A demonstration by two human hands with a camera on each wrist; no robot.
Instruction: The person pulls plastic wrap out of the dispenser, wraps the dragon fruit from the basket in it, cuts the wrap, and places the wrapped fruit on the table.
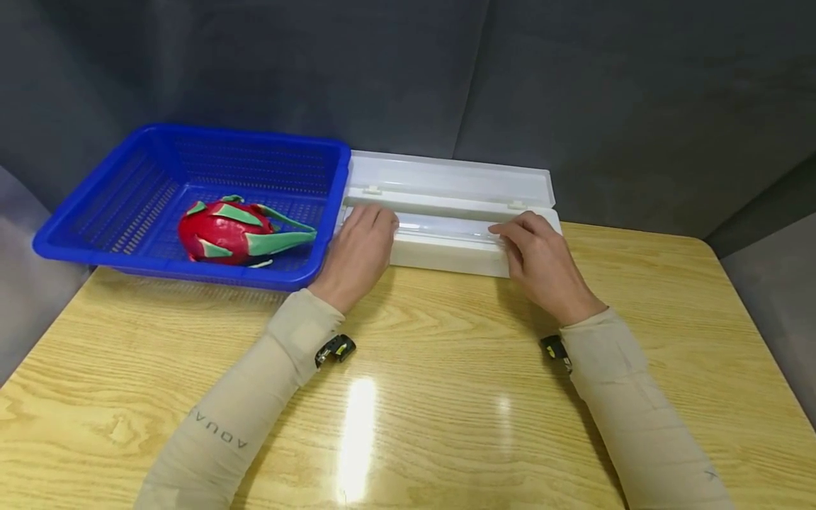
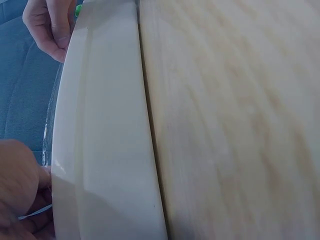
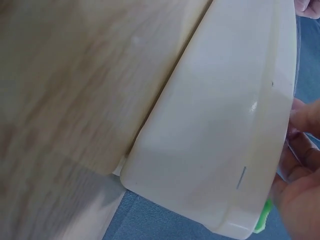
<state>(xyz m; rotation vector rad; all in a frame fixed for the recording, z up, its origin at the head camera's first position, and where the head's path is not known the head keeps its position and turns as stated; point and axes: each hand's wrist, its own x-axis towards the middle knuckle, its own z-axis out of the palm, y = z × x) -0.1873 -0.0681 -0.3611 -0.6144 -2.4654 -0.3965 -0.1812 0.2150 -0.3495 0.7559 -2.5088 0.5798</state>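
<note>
A white plastic wrap dispenser lies lengthwise at the back of the table, its hinged lid tipped back. Inside, clear plastic wrap shows as a shiny strip between the two hands. My left hand is at the dispenser's left end, pinching the wrap; a thin film edge runs between its fingers in the left wrist view. Near the other end, my right hand pinches the wrap between thumb and fingers. In the right wrist view its fingertips are just past the dispenser's front rim.
To the left stands a blue plastic basket with a red and green dragon fruit in it, close beside my left hand. Behind the wooden table hangs a dark grey curtain. Small bits of green show past the dispenser's edge.
</note>
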